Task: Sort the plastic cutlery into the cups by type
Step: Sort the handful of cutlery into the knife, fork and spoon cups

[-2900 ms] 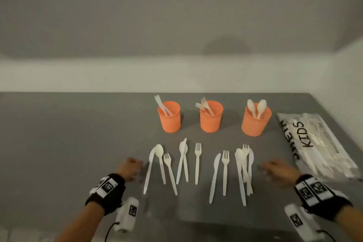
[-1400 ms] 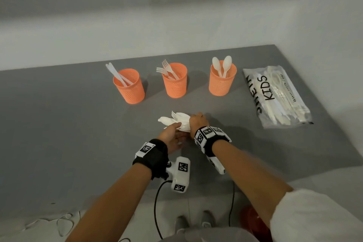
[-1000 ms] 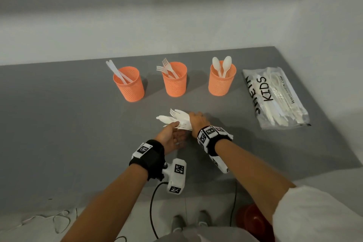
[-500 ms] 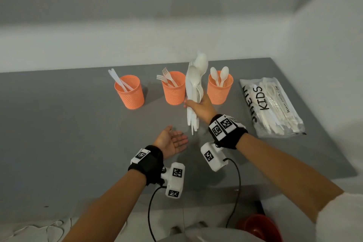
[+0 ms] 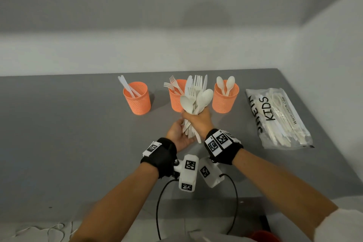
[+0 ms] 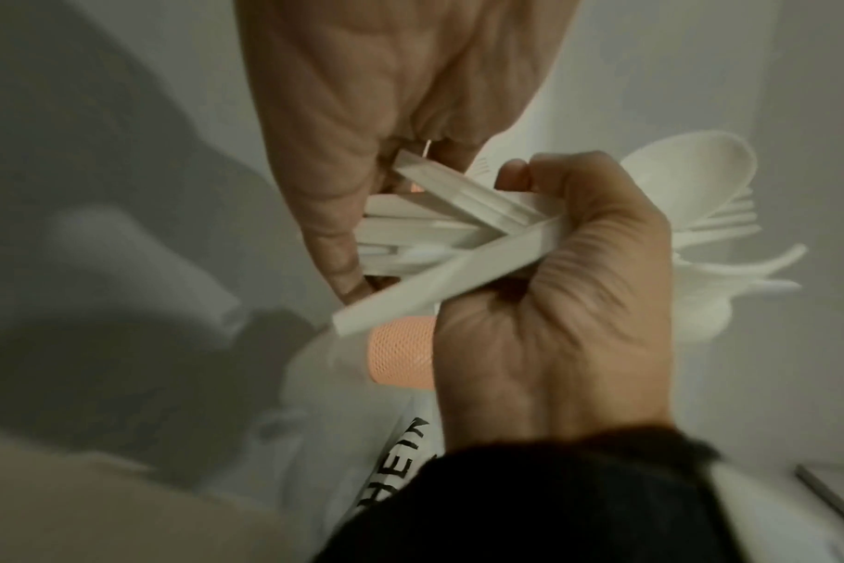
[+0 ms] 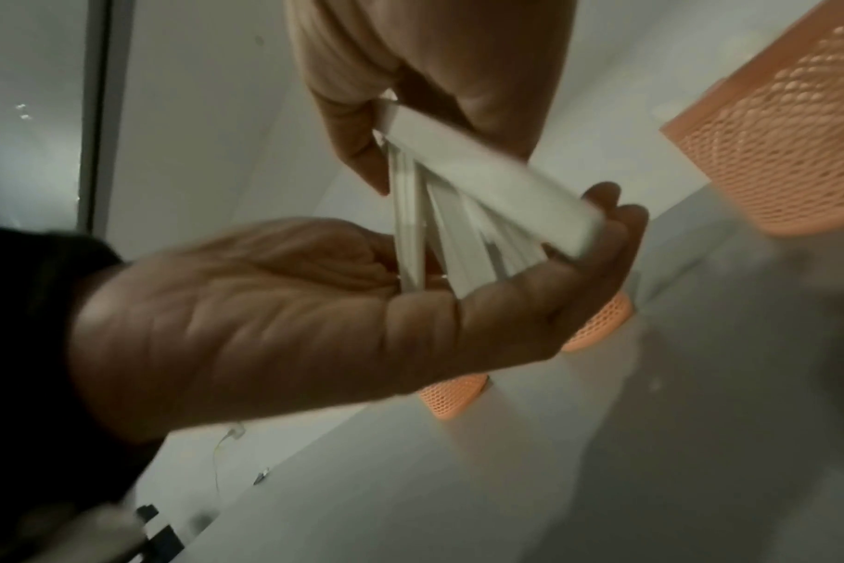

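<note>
Right now the right hand (image 5: 198,119) is clenched round the mixed cutlery bundle (image 5: 196,96), upright above the worktop (image 5: 78,133) in front of the middle cup (image 5: 175,98). Left hand (image 5: 177,133) lies flat, palm up, under the handle ends. Suggest squaring the handles on that palm, then pulling one type at a time: knives to left cup (image 5: 137,98), spoons to right cup (image 5: 225,97).
</note>
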Action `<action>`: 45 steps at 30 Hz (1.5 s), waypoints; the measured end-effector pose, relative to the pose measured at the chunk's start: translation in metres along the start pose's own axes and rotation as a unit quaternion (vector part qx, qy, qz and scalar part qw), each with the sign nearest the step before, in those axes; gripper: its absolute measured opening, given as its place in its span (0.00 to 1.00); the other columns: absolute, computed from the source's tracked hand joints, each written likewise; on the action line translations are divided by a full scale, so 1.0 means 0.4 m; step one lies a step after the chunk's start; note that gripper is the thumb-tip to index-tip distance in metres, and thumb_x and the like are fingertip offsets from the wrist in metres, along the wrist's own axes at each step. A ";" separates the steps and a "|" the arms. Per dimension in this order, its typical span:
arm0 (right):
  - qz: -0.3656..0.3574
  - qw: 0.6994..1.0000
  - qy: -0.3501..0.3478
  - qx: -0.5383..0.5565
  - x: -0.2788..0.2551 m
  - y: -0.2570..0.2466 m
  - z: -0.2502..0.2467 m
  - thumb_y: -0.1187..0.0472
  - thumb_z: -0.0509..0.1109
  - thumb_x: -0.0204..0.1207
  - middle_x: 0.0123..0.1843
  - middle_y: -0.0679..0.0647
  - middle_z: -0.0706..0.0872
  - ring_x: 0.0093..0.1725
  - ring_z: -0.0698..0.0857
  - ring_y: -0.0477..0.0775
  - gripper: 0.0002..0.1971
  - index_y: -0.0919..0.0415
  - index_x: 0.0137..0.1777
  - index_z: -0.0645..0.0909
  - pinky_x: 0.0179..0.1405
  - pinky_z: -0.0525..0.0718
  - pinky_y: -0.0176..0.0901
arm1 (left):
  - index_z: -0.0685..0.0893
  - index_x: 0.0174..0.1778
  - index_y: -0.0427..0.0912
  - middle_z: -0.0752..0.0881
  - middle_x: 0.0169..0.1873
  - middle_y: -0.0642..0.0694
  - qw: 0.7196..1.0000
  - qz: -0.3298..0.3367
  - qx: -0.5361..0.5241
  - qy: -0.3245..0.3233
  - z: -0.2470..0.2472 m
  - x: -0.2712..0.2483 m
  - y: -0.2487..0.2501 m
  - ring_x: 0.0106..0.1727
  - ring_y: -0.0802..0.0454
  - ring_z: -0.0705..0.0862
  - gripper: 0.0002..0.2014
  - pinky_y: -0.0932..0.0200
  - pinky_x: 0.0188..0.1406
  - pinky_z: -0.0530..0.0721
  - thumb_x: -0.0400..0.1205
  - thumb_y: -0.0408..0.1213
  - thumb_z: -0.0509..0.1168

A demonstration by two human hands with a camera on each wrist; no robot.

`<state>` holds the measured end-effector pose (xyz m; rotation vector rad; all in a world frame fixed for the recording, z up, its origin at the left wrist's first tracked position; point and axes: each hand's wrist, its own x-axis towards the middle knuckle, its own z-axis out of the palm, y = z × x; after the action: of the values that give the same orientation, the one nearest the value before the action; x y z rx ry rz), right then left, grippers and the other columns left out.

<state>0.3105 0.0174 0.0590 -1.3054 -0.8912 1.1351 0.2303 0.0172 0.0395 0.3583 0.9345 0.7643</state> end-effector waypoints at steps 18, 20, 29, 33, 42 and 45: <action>0.038 0.999 0.027 0.025 0.057 0.010 -0.085 0.66 0.69 0.73 0.25 0.50 0.82 0.30 0.82 0.51 0.12 0.60 0.28 0.77 0.40 0.82 0.43 | 0.74 0.55 0.33 0.81 0.46 0.29 0.998 -0.055 -0.030 -0.032 0.028 -0.014 -0.063 0.44 0.38 0.85 0.23 0.50 0.48 0.86 0.84 0.53 0.52; 0.037 0.999 0.022 0.015 0.051 0.018 -0.083 0.66 0.68 0.73 0.26 0.49 0.83 0.32 0.82 0.49 0.14 0.60 0.26 0.76 0.44 0.81 0.42 | 0.72 0.57 0.31 0.80 0.44 0.29 0.997 -0.044 -0.053 -0.019 0.034 -0.008 -0.062 0.37 0.39 0.87 0.25 0.53 0.37 0.88 0.85 0.54 0.49; 0.042 0.998 0.016 0.051 0.057 0.006 -0.083 0.73 0.64 0.73 0.26 0.52 0.81 0.31 0.81 0.50 0.13 0.58 0.30 0.77 0.39 0.81 0.44 | 0.75 0.55 0.29 0.81 0.48 0.34 0.997 -0.016 -0.077 0.013 0.023 0.025 -0.049 0.45 0.41 0.82 0.26 0.53 0.41 0.88 0.85 0.54 0.50; 0.049 0.996 0.032 0.070 0.079 0.008 -0.060 0.74 0.67 0.71 0.30 0.53 0.82 0.32 0.82 0.49 0.10 0.59 0.36 0.79 0.35 0.83 0.39 | 0.77 0.49 0.28 0.84 0.42 0.35 0.997 -0.019 -0.070 -0.001 0.028 0.025 -0.030 0.44 0.44 0.83 0.14 0.56 0.35 0.89 0.87 0.32 0.48; 0.065 0.998 0.017 0.000 0.111 0.031 0.009 0.71 0.71 0.72 0.25 0.55 0.80 0.21 0.81 0.44 0.08 0.62 0.34 0.77 0.31 0.82 0.41 | 0.78 0.45 0.33 0.82 0.39 0.39 0.998 -0.003 0.053 -0.045 0.016 0.032 0.059 0.40 0.48 0.81 0.15 0.60 0.33 0.87 0.83 0.24 0.46; 0.103 0.992 -0.016 0.074 0.135 0.047 0.015 0.73 0.64 0.75 0.16 0.48 0.75 0.15 0.75 0.44 0.09 0.61 0.37 0.75 0.22 0.78 0.37 | 0.79 0.40 0.39 0.81 0.37 0.44 0.970 -0.014 0.240 -0.028 -0.014 0.031 0.095 0.37 0.52 0.80 0.13 0.63 0.36 0.83 0.84 0.29 0.51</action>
<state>0.3160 0.0695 0.0353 -1.2808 -0.6921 1.3593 0.2136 0.0522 0.0513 0.7850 1.0650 0.4908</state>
